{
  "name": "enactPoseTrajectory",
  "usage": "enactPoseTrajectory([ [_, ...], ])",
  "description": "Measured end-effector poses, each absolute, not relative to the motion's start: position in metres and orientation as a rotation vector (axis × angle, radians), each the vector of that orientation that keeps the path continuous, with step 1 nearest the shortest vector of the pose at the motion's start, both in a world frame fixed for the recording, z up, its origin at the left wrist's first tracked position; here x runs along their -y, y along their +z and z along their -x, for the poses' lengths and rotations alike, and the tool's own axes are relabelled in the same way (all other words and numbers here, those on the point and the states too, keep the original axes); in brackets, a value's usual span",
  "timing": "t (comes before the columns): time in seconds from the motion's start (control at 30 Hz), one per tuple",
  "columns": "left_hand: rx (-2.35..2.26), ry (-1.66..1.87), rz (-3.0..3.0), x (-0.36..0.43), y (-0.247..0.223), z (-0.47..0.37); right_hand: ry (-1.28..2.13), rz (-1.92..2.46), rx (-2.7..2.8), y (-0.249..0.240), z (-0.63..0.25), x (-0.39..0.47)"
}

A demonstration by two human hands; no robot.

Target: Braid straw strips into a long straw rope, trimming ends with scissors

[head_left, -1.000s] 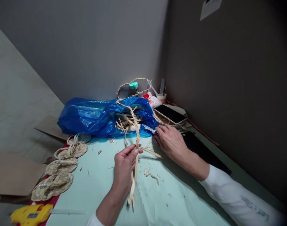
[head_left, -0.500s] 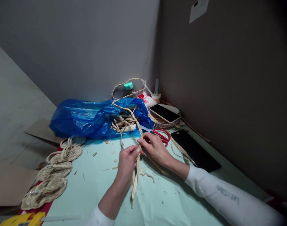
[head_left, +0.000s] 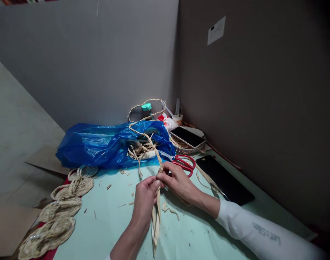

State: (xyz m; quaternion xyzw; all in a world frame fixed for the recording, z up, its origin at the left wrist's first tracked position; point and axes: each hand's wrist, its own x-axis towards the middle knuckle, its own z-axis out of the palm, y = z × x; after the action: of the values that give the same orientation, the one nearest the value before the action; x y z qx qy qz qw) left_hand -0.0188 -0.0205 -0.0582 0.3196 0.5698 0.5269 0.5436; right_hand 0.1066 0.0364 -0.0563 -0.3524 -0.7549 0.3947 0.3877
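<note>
A braided cord of pale dried fibre [head_left: 155, 148] runs from the back of the table, over a blue plastic bag, down to both hands. My left hand [head_left: 146, 195] pinches its lower part, where loose flat strands hang toward the front. Just above and to the right, my right hand [head_left: 175, 179] has thumb and fingers closed on the braid, its fingertips close to those of my left hand. Red-handled scissors [head_left: 192, 167] lie beyond my right hand, blades partly hidden. More dried strips [head_left: 143, 148] fill the mouth of the blue bag [head_left: 91, 144].
Several woven fibre pieces [head_left: 49, 234] line the table's left edge. At the right lie a black tablet-like slab [head_left: 227, 180] and loose strips [head_left: 209, 177]. A phone [head_left: 188, 136] rests on a round container near a cup [head_left: 177, 119]. Walls stand behind and at right.
The view has tilted up, so the table things sit lower in the picture. Both hands still hold the braid, their fingertips now closer together. The yellow tool at the lower left has left the view.
</note>
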Motion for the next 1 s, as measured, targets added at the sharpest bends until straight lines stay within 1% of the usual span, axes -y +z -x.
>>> enactPoseTrajectory([
  [0.17,-1.435,1.296,-0.931,0.021,-0.06,0.021,0.973,0.96,1.958,-0.053,-0.108,-0.037],
  [0.27,-1.473,1.323,-0.96,0.021,-0.061,0.023,1.042,0.895,2.02,-0.053,-0.11,-0.039],
  [0.37,-1.474,1.351,-0.959,0.021,-0.062,0.025,1.209,0.857,2.09,-0.055,-0.11,-0.037],
  [0.43,-1.486,1.365,-0.992,0.021,-0.064,0.026,1.255,0.848,2.133,-0.056,-0.11,-0.033],
  [0.57,-1.561,1.407,-1.123,0.024,-0.06,0.026,1.065,0.891,2.178,-0.053,-0.11,-0.028],
  [0.63,-1.633,1.378,-1.245,0.027,-0.055,0.024,1.034,0.892,2.18,-0.051,-0.111,-0.028],
  [0.8,-1.818,1.283,-1.53,0.034,-0.044,0.017,1.042,0.868,2.066,-0.05,-0.114,-0.029],
  [1.0,-1.887,1.349,-1.708,0.033,-0.045,0.019,1.126,0.92,1.952,-0.047,-0.113,-0.027],
])
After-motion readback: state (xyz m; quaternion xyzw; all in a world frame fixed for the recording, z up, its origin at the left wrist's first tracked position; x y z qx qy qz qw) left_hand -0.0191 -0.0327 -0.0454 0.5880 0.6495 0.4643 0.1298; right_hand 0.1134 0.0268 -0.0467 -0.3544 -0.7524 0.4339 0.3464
